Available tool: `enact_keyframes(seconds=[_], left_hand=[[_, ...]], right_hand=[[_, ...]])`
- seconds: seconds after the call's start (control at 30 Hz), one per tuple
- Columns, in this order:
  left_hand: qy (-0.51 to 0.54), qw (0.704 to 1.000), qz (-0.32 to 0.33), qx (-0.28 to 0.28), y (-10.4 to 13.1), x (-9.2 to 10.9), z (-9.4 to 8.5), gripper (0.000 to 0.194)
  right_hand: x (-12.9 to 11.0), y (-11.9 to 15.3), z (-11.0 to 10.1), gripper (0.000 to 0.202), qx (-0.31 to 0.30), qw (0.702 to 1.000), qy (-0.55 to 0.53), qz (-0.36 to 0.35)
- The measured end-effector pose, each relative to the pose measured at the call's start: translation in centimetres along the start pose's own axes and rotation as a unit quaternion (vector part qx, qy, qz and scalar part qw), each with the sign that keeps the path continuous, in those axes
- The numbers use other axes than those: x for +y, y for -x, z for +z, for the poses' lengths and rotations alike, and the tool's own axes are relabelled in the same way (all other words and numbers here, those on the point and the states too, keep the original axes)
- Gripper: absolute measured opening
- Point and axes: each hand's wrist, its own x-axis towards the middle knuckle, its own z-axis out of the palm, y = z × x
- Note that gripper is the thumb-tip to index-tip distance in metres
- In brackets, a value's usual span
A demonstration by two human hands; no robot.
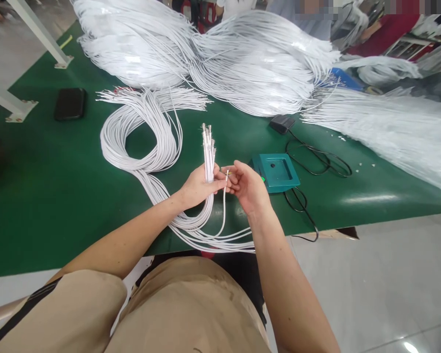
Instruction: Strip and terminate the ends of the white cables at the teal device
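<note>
So, white cables [209, 153] clasped in left hand [199, 185]; right hand [250, 186] (grip unclear) alongside.

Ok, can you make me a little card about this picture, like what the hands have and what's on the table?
Left hand: holds a bunch of white cables, ends pointing away from the person
Right hand: fingers by the tip of one single cable; touching or not, I can't tell
Beside right hand: teal box
Table: green
Beyond left hand: looped white cables
Farther back: big heaps of white cables
</note>
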Motion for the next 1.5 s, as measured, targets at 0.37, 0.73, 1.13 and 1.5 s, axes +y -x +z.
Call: enact_keyframes(seconds=[0.37, 0.73, 1.13, 1.5], left_hand=[[0.011, 0.999, 0.025, -0.023, 0.0, -0.1, 0.0, 0.031], [0.004, 0.998, 0.047, -0.038, -0.1, -0.2, -0.3, 0.03], [-0.071, 0.992, 0.083, -0.065, -0.2, -0.1, -1.0, 0.016], [-0.055, 0.992, 0.088, -0.074, -0.4, -0.7, -1.1, 0.016]], right_hand=[[-0.7, 0.4, -0.8, 0.034, -0.066, 0.996, 0.056, 0.011], [-0.4, 1.4, -1.0, 0.023, 0.032, 0.986, 0.144, -0.079], [-0.9, 1.1, -1.2, 0.02, 0.061, 0.971, 0.211, -0.098], [-0.3, 1.5, -1.6, 0.026, 0.004, 0.985, 0.142, -0.099]])
